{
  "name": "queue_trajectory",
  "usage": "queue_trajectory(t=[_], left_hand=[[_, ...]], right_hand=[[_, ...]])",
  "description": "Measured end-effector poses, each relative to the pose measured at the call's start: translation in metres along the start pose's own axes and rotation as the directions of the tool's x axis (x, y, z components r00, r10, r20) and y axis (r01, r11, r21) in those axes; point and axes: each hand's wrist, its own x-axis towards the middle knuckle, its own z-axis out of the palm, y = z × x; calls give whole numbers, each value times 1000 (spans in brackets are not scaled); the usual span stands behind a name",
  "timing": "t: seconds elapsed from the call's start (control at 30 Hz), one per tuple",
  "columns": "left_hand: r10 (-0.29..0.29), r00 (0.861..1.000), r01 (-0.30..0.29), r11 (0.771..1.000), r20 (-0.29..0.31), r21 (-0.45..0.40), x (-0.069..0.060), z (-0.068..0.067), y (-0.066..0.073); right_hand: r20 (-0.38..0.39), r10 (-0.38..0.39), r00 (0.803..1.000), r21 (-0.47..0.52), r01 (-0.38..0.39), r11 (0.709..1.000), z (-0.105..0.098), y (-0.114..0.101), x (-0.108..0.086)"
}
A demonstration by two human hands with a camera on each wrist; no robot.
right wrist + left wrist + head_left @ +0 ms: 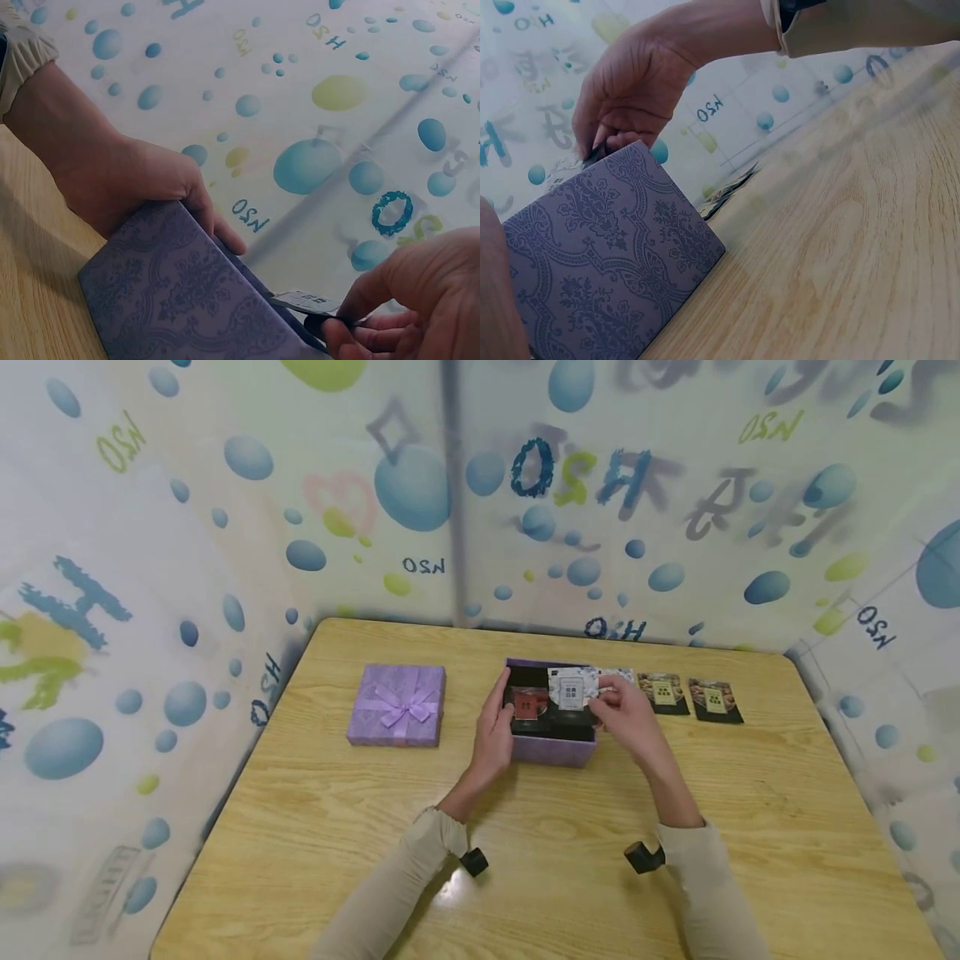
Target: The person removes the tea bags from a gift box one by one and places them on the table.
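Observation:
An open purple gift box with a dark inside stands on the table, its patterned wall filling much of the left wrist view. My left hand grips the box's left side, fingers over the rim in the right wrist view. At the right end of the box, my right hand pinches a white-and-black sachet by its right edge, over the box opening. A red-and-black sachet is inside on the left. Another pale sachet shows partly behind my right hand.
Left of the box lies its purple lid with a ribbon bow. Two dark sachets with yellow-green labels, one nearer and one farther right, lie on the wooden table. A patterned wall covering rises behind the table.

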Motion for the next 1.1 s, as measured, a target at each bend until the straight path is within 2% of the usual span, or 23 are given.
queue_trajectory(t=[0.2, 0.4, 0.5, 0.77, 0.97, 1.1], left_hand=[[9, 1000, -9, 1000, 15, 22, 0, -3, -1], [22, 1000, -22, 998, 11, 56, 7, 0, -30], [20, 1000, -20, 998, 4, 63, 9, 1, -38], [22, 1000, -22, 998, 9, 59, 9, 1, -41], [37, 999, -37, 997, 8, 69, 9, 1, -40], [47, 999, -47, 996, 4, 72, 8, 1, -42]], right_hand=[[-11, 14, 1000, 34, -14, 999, -9, 8, -3], [-12, 40, 999, 41, -40, 998, -18, 10, -6], [-22, 52, 998, 40, -51, 998, -22, 12, -7], [-3, 87, 996, 91, -86, 992, -38, 25, -9], [18, 152, 988, 145, -153, 978, -47, 34, -10], [11, 162, 987, 204, -161, 966, -54, 38, -12]])
